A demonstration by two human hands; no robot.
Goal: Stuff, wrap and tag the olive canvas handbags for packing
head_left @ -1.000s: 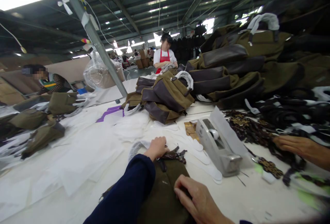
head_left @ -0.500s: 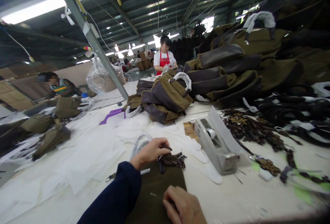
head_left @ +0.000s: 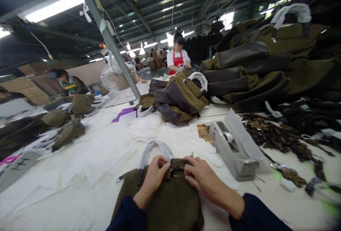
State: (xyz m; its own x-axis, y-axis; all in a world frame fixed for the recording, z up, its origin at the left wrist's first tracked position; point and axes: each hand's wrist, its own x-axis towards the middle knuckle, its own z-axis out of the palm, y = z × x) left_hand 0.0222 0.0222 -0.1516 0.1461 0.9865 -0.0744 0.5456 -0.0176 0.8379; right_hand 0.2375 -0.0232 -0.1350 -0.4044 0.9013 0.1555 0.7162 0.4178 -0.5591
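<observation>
1. I can't make out the left hand's [head_left: 155, 175] grip: its fingertips are partly lost against the olive bag's [head_left: 170, 202] top.
2. The right hand's [head_left: 198, 172] curled fingers cover some of that top edge, so I can't judge their hold either.
3. Between the hands, I see only a scrap of the patterned piece [head_left: 167, 175], too small to identify.
4. Below both hands, the lower picture edge crops the bag and the navy sleeves [head_left: 259, 213].
5. Right of the right hand, the dark straps [head_left: 301, 117] run off-picture.
6. Far left of the left hand, a person [head_left: 12, 95] is cut off.
</observation>
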